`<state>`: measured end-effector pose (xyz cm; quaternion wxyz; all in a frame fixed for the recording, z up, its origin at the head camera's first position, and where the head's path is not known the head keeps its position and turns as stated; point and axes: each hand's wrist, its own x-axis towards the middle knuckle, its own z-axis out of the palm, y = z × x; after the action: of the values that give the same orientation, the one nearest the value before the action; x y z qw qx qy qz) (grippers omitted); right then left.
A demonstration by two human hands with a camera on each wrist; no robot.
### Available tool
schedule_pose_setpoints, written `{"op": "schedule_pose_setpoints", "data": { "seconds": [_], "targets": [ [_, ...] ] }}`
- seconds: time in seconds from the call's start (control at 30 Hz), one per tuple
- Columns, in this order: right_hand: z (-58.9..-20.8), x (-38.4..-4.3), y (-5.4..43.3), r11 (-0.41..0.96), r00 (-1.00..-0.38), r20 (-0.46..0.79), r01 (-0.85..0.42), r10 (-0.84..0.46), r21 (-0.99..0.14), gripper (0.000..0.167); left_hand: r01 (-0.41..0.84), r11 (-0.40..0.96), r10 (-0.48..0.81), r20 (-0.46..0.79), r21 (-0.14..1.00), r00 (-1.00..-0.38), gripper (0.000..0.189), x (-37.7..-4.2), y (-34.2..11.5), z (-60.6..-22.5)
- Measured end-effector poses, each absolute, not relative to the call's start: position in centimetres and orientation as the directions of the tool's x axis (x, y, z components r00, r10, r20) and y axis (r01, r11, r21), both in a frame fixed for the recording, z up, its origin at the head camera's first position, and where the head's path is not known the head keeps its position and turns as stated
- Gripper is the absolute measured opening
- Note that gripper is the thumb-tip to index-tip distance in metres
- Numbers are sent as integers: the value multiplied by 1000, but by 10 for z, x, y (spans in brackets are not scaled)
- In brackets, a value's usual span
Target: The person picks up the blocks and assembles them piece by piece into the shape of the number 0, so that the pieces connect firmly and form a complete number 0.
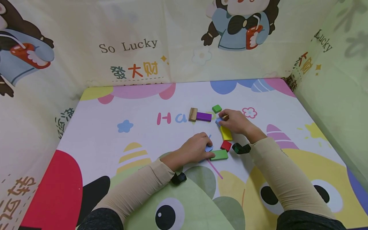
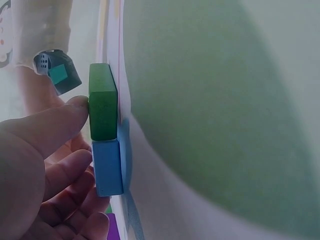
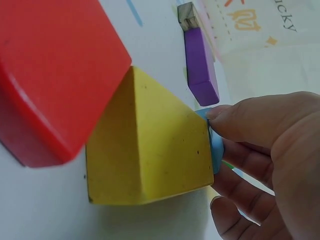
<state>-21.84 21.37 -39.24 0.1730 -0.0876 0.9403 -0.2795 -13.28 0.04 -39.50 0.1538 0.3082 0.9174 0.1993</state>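
Coloured blocks lie in a bent row on the table. My left hand point(image 1: 195, 147) rests beside the near end, its thumb tip touching a green block point(image 2: 103, 110) and its loosely bent fingers beside a blue block point(image 2: 108, 169). At the far end of the yellow block point(image 1: 226, 133), my right hand point(image 1: 235, 121) pinches another blue block point(image 3: 216, 147) between thumb and fingers, partly hidden by them. A red block point(image 1: 226, 146) lies between the yellow and green ones.
Beyond the right hand is a small green block point(image 1: 217, 109). A purple block point(image 1: 204, 117) meets a brown wood-grain block point(image 1: 193, 114) to its left. The printed table mat point(image 1: 138, 108) ends at cloth walls point(image 1: 178, 64) at the back and sides.
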Motion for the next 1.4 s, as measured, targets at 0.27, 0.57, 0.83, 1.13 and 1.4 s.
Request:
{"op": "schedule_pose_setpoints", "data": {
  "seconds": [0.27, 0.57, 0.83, 1.13, 1.4],
  "targets": [
    [-390, -219, 214, 830, -921, -270, -90, -280, -551, 39, 514, 732, 630, -156, 447, -761, 38, -133, 0, -396],
    [-391, -219, 214, 830, -921, -280, -78, -272, -552, 40, 523, 725, 637, -148, 448, -757, 38, -133, 0, -396],
    [-390, -218, 216, 826, -927, -272, -65, -257, -559, 47, 519, 728, 636, -157, 448, -756, 38, -134, 1, -397],
    [-389, -210, 224, 816, -931, -250, -79, -266, -573, 50, 519, 735, 630, -156, 436, -761, 39, -134, 1, -397],
    [-385, -199, 226, 817, -932, -224, -115, -286, -565, 50, 511, 733, 628, -160, 450, -761, 38, -135, 1, -398]
  ]
}}
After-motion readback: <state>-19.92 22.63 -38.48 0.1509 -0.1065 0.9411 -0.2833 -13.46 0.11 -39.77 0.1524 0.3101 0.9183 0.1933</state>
